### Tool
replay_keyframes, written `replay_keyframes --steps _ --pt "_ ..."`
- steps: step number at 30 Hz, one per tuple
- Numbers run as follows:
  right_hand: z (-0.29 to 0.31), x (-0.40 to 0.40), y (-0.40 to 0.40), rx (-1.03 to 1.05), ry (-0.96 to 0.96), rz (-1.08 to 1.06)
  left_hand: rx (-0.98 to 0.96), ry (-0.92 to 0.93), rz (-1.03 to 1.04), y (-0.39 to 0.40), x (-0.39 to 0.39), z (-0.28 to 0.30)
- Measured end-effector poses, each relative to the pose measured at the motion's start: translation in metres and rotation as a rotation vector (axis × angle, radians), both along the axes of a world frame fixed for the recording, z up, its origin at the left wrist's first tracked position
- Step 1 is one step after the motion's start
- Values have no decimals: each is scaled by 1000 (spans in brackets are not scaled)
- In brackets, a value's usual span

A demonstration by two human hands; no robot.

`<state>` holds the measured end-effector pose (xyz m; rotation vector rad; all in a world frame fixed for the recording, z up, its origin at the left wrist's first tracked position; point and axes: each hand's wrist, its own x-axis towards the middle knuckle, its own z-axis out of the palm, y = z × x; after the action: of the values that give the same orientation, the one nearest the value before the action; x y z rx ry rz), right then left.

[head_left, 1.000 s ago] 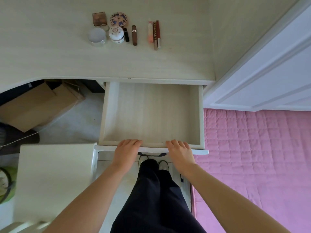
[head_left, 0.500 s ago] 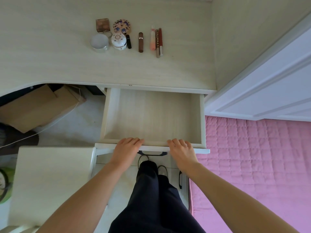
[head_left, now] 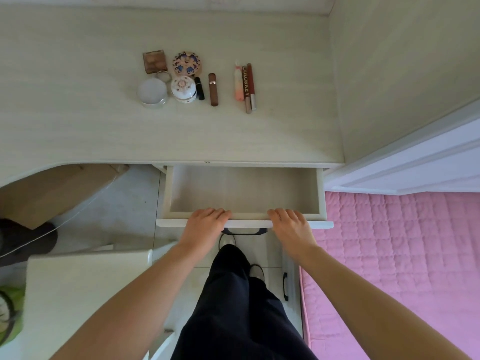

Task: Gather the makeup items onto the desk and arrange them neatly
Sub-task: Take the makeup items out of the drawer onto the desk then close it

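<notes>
Both hands' grip released, left hand point(head_left: 205, 226) and right hand point(head_left: 291, 226) flat on smooth pale wooden drawer point(head_left: 244, 193) front

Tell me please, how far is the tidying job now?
Done: the makeup items lie grouped in rows on the desk, and the part of the drawer that shows holds nothing. In hand: the left hand and right hand rest on the drawer's front edge. Left: probably only pushing the half-open drawer shut.

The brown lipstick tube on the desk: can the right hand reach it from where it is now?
Probably yes. The right hand only rests on the drawer front, and bare desk lies before the brown lipstick tube.
</notes>
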<state>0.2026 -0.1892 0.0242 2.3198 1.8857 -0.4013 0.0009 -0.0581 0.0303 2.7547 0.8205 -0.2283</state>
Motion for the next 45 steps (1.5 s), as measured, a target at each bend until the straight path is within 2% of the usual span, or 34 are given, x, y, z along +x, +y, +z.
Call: replay_keyframes --steps 12,17,20,23,27,29,31,32,34,39,42,45 --pt "-3 18 40 -12 -20 -78 -2 -39 20 43 22 -7" --pt "2 17 45 11 80 -156 -123 -77 202 41 26 -1" --pt "12 10 44 55 242 -258 -263 -263 372 27 18 8" --pt "27 1 35 155 457 -451 -566 -408 650 9 10 25" --pt "25 -1 26 108 740 -1072 -1021 -458 1258 0 3 32" --pt "16 0 24 67 1012 -1371 -1274 -503 1525 3 3 25" --pt "13 4 27 79 1314 -1677 -1456 -580 1669 9 5 18" --pt "13 7 30 93 1400 -1771 -1519 -614 1710 13 7 15" --pt "11 17 36 112 1462 -1858 -1598 -687 1774 20 12 11" --pt "-4 34 40 233 1714 -2001 -1637 -771 1915 33 15 7" --pt "-9 36 38 261 1776 -2015 -1681 -884 1981 36 15 8" --pt "-11 40 42 319 1793 -2045 -1623 -931 2014 40 19 9"
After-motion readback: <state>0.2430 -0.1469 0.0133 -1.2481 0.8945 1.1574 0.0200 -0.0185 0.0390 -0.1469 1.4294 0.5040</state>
